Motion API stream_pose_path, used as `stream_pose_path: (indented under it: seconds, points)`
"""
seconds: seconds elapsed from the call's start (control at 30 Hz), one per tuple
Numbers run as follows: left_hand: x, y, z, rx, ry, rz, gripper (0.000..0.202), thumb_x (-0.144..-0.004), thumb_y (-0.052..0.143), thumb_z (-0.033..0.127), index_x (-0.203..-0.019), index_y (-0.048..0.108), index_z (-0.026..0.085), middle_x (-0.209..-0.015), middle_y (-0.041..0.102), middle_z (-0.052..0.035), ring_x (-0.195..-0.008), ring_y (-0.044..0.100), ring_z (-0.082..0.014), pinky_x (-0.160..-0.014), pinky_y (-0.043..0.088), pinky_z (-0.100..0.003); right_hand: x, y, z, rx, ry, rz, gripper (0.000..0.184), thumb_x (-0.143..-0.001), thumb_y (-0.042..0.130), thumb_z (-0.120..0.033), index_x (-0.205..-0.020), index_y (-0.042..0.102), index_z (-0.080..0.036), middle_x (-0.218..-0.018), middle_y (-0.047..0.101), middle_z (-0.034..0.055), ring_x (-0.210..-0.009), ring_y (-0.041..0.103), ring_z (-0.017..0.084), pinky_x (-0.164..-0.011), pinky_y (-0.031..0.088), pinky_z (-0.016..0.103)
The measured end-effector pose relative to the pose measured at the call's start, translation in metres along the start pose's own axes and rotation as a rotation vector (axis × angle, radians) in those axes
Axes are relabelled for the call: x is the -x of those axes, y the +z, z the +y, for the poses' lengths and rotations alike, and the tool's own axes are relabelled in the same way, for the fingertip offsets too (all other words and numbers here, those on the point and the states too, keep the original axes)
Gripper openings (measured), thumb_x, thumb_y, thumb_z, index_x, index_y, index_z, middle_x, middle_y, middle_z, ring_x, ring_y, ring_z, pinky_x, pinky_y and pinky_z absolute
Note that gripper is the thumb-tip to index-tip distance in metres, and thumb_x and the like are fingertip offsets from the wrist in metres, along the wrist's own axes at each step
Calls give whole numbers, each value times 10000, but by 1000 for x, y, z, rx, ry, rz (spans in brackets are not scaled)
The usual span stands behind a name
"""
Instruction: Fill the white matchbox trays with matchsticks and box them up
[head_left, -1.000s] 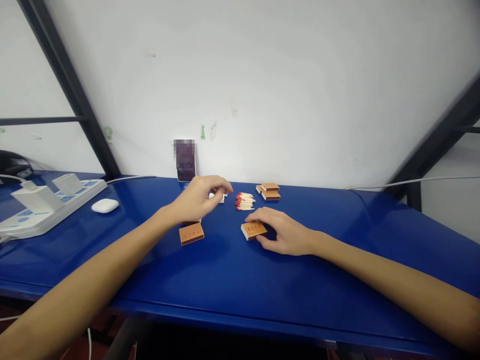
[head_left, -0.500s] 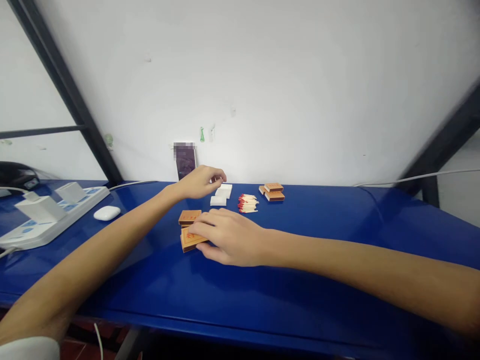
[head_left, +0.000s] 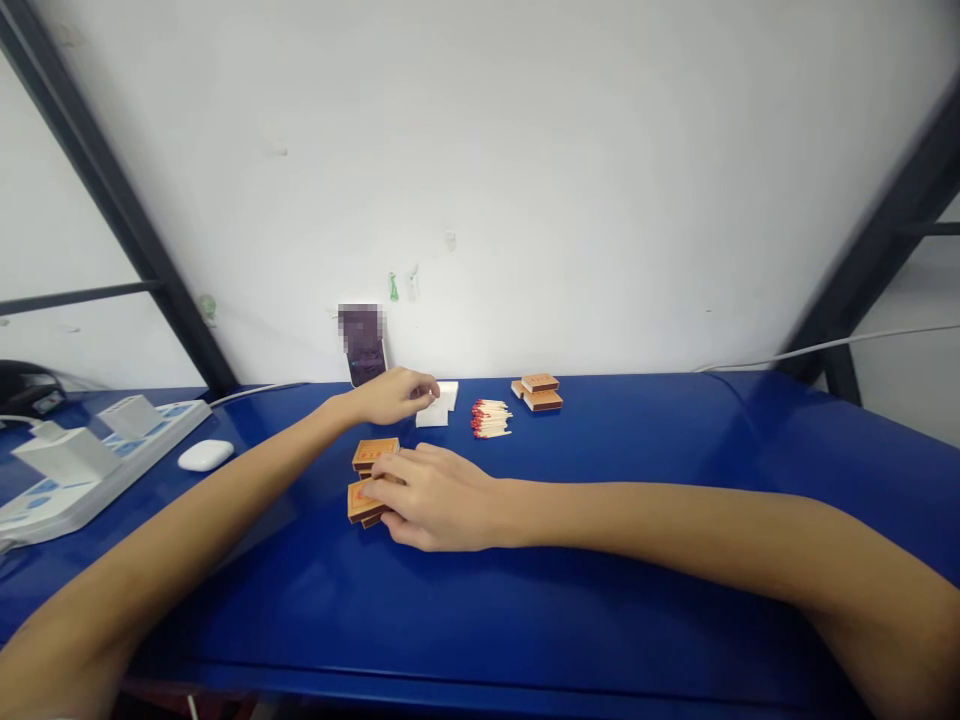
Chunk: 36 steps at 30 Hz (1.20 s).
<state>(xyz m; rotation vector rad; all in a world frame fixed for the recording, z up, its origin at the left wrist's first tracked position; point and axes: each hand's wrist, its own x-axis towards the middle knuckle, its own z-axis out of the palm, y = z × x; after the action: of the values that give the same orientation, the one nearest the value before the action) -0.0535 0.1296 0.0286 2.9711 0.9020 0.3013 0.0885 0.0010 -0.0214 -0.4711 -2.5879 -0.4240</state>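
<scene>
My right hand [head_left: 442,500] reaches in from the right, its fingers closed around the edge of an orange-brown matchbox [head_left: 362,500]. That box lies on top of another box, offset from it. Just behind is a second matchbox [head_left: 375,452], also resting on something below it. Farther back, my left hand [head_left: 397,394] has its bent fingertips at a small white matchbox tray [head_left: 432,414], apparently pinching its upper edge. More white pieces [head_left: 451,393] lie behind. To their right sits a loose pile of red-tipped matches [head_left: 491,419].
Several matchboxes [head_left: 541,392] are stacked at the back right. A phone [head_left: 365,345] leans on the wall. At left, a white earbud case [head_left: 205,456] sits near a power strip [head_left: 97,490] with plugged-in adapters. The blue tabletop [head_left: 525,620] ends at a front edge.
The view has shifted slightly. My right hand has brought its matchbox over the box beneath, whose edge now shows. My left hand has lowered to the white pieces; the front piece shows more surface.
</scene>
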Motion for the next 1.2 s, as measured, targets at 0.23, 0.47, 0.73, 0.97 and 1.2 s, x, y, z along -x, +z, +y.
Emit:
stream_pose_path:
  seconds: [0.23, 0.47, 0.73, 0.97, 1.2]
  points:
    - [-3, 5, 3, 77, 1, -103, 268, -825, 507, 247, -1003, 682, 147, -752, 675, -21, -647, 585, -141, -599, 416, -221, -1, 1, 7, -1, -40, 49, 311, -933, 503, -319, -1192, 576, -164, -1203, 606, 104, -911, 595, 201, -734, 472, 331]
    - [-4, -2, 5, 70, 40, -163, 190, -772, 549, 188, -906, 681, 155, -754, 680, -13, -648, 588, -138, -604, 419, -223, 36, -34, 37, 122, -100, 144, 217, -915, 463, -223, -1025, 641, -166, -909, 676, 66, -769, 584, 166, -697, 411, 311]
    - [7, -18, 58, 113, 75, -165, 198, -801, 544, 145, -947, 674, 179, -749, 679, -6, -625, 600, -132, -583, 423, -232, 102, -61, 84, 91, 370, 113, 198, -896, 484, -195, -1001, 649, -163, -826, 672, 66, -739, 596, 185, -713, 453, 321]
    - [39, 5, 136, -4, 244, -60, 211, -855, 542, 138, -1021, 643, 221, -857, 678, -26, -756, 624, -171, -674, 446, -283, 119, -36, 70, -46, 497, 31, 195, -873, 511, -193, -1013, 645, -177, -836, 669, 55, -766, 619, 192, -692, 473, 313]
    - [49, 23, 143, -90, 225, 16, 177, -902, 497, 148, -972, 644, 217, -785, 648, -28, -746, 596, -180, -723, 438, -317, 120, -31, 70, -133, 568, 29, 225, -876, 519, -178, -1071, 631, -182, -958, 635, 64, -812, 598, 181, -710, 495, 314]
